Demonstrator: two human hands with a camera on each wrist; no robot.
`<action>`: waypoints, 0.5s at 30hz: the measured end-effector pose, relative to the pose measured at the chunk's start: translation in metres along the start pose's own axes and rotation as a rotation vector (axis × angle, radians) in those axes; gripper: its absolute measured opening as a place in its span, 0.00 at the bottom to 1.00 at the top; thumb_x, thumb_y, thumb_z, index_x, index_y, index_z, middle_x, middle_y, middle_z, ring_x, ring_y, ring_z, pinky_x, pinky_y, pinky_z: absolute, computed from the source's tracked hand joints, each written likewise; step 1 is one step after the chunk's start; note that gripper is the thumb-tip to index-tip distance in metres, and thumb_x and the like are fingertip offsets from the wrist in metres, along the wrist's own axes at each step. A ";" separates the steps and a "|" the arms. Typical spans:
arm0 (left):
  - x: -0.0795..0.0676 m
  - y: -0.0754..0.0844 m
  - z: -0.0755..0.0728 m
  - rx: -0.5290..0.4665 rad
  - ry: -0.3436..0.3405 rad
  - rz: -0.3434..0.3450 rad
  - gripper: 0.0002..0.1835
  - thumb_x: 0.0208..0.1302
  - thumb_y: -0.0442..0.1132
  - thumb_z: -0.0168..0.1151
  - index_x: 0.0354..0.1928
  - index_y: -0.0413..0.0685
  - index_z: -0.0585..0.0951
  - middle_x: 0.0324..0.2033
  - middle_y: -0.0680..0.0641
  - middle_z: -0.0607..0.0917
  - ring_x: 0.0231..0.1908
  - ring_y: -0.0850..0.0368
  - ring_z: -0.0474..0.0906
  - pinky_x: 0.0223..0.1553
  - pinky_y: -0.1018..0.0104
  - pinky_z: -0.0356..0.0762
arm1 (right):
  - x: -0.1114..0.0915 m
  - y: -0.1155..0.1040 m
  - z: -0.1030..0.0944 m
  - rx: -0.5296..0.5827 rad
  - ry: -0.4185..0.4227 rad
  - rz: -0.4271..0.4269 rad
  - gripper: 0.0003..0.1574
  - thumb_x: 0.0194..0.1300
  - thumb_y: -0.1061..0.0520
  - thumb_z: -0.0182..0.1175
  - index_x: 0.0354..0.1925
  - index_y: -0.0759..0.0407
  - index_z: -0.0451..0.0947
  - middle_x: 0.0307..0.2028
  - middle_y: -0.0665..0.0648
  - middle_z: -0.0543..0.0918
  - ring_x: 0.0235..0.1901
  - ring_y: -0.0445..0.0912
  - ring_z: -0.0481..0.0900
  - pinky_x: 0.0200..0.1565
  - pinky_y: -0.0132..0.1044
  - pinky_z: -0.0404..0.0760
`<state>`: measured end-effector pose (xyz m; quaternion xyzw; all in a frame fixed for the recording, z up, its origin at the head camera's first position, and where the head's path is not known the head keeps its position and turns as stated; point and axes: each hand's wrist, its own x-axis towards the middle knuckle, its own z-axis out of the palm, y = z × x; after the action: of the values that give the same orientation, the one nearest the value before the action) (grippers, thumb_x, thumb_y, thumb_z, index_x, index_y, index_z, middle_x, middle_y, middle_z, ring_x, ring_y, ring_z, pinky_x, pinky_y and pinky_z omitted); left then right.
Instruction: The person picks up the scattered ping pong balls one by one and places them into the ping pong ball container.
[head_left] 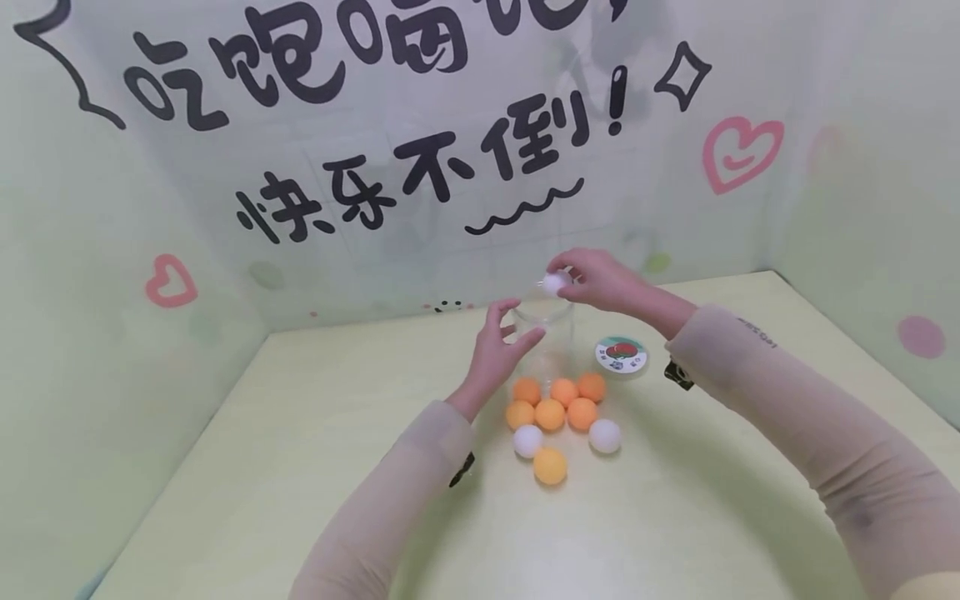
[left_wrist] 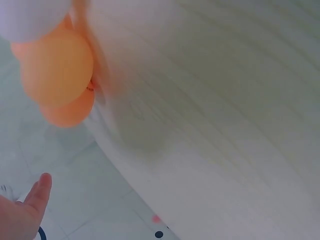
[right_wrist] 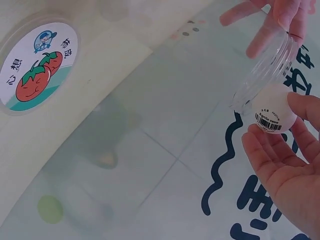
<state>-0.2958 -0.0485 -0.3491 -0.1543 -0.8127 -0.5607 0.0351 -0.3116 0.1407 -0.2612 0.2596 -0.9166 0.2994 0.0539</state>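
Observation:
In the head view my right hand (head_left: 600, 282) pinches a white ping-pong ball (head_left: 553, 284) over the mouth of a clear jar (head_left: 557, 337). Printed text and a barcode show on the ball (right_wrist: 272, 107) in the right wrist view, with fingertips and thumb about it. My left hand (head_left: 498, 350) holds the jar near its rim, thumb on the near side and fingers at the left. Just in front of the jar, several orange ping-pong balls (head_left: 550, 414) sit in a cluster. A white ball (head_left: 528, 441) and another white ball (head_left: 604, 436) lie nearer me.
Right of the jar lies a round lid (head_left: 621, 355) with a tomato picture. All of this stands on a pale wood-grain table (head_left: 337, 467). A printed curtain (head_left: 360, 275) with black lettering hangs behind, and pale panels (head_left: 862, 250) flank both sides.

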 end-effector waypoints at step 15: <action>0.002 -0.003 0.001 0.041 -0.013 0.023 0.33 0.59 0.48 0.61 0.63 0.51 0.59 0.65 0.49 0.62 0.59 0.43 0.68 0.52 0.56 0.75 | 0.004 0.000 0.005 0.018 -0.024 0.030 0.21 0.59 0.64 0.57 0.52 0.68 0.72 0.48 0.66 0.76 0.42 0.55 0.72 0.47 0.47 0.74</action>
<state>-0.2985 -0.0486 -0.3515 -0.1662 -0.8226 -0.5424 0.0395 -0.3148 0.1363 -0.2640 0.2497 -0.9183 0.3051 0.0363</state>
